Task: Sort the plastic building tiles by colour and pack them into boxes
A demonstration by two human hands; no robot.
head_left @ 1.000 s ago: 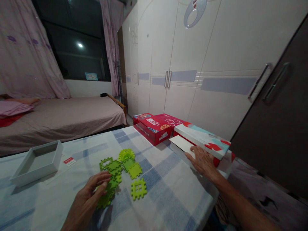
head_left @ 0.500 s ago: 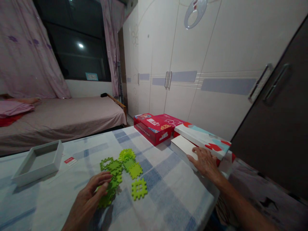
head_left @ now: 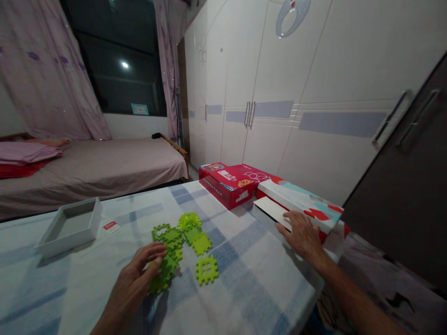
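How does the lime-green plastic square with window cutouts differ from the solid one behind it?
The lime-green plastic window square has cutouts; the solid lime-green plastic square has an unbroken face. The window square lies apart; the solid square meets a darker green piece. Both have toothed edges.

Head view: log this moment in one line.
left hand: at green interlocking tiles | right hand: on white box | grey tray: table's left

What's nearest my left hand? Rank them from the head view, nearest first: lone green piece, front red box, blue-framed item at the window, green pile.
1. Green pile: directly at the left hand.
2. Lone green piece: right of the hand.
3. Front red box: farther forward, right.
4. Blue-framed item: at the window.
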